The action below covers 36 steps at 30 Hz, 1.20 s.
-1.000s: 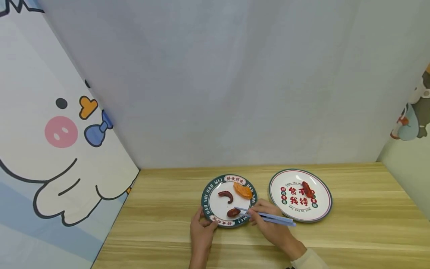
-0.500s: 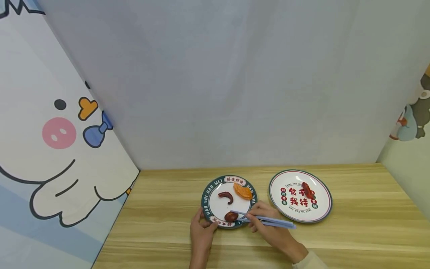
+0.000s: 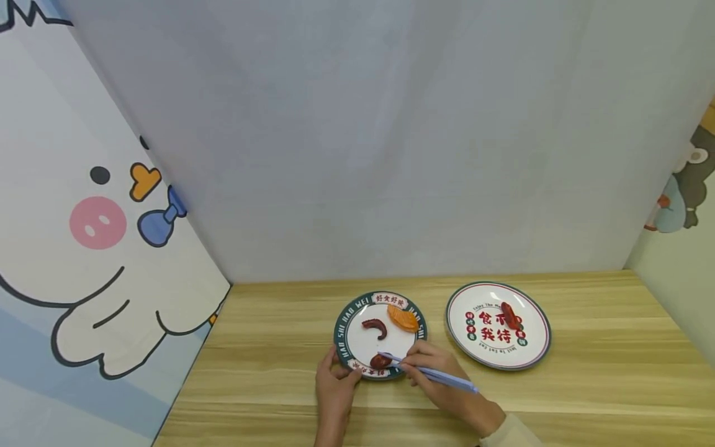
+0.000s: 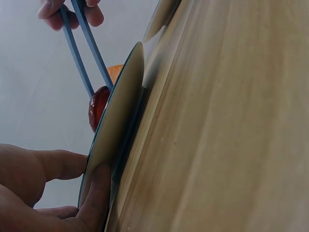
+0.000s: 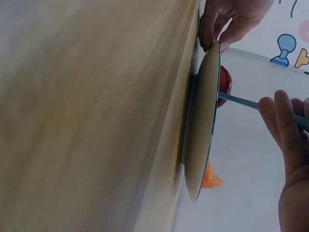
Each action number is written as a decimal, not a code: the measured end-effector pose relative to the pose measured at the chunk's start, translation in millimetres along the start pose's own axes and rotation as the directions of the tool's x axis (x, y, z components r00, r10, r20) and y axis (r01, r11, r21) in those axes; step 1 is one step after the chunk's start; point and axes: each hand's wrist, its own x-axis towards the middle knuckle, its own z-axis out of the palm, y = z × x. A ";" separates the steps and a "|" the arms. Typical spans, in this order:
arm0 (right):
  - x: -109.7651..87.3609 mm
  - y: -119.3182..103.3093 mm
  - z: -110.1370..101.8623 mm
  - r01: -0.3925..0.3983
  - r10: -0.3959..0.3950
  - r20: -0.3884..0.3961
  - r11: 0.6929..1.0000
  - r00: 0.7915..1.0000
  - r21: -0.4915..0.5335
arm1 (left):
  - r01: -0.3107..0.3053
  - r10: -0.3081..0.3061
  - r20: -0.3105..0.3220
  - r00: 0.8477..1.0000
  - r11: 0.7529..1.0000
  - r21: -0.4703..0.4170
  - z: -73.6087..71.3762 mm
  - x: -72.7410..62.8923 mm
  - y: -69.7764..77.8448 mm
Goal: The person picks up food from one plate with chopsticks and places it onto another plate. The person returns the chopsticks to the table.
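My left hand (image 3: 337,383) pinches the near-left rim of a green-bordered plate (image 3: 342,329), thumb and fingers on either side of the edge in the left wrist view. My right hand (image 3: 438,375) holds a pair of blue chopsticks (image 3: 447,379). Their tips touch a glossy dark red food piece (image 3: 381,361) near the plate's front; in the left wrist view this piece (image 4: 98,108) stands at the rim below the tips. A curled dark tentacle-like piece (image 3: 377,326) lies mid-plate. Behind it sits an orange ridged slice (image 3: 403,318).
To the right, a second white plate (image 3: 499,355) with red lettering bears a shiny red food piece (image 3: 510,315). Both plates stand on a wooden table (image 3: 268,347). A pale wall (image 3: 391,155) rises at the table's back, with a cartoon-printed panel (image 3: 100,186) on the left.
The chopsticks have shifted slightly left, and the dark red piece has moved left and nearer the front rim, turning on the way. My left hand stays on the plate's rim.
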 end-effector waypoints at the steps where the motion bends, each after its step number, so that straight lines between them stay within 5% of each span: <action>1: 0.0 -1.3 1.1 -0.021 0.021 -0.014 1.000 1.000 0.021 | -0.002 0.002 0.001 1.000 1.000 -0.004 0.0 -0.2 0.3; 4: -0.5 -6.9 3.7 -0.124 0.132 -0.063 0.986 0.989 0.113 | -0.011 0.011 0.002 1.000 1.000 0.000 -0.2 -0.4 -0.1; 7: -1.1 -11.5 5.7 -0.243 0.270 -0.118 0.949 0.956 0.201 | -0.013 0.013 0.001 1.000 1.000 0.012 -0.3 -0.1 -0.7; 16: -0.2 -18.2 10.7 -0.473 0.555 -0.254 0.821 0.792 0.319 | 0.002 -0.002 -0.009 1.000 0.999 0.040 -0.1 1.1 0.2; 22: -1.4 -18.4 14.1 -0.537 0.662 -0.311 0.742 0.682 0.401 | 0.001 -0.001 -0.013 1.000 0.999 0.037 -0.2 1.0 -0.7; 36: -5.4 -14.5 13.4 -0.604 0.790 -0.303 0.605 0.532 0.519 | 0.012 -0.012 0.003 1.000 0.999 0.036 -0.8 2.1 -2.8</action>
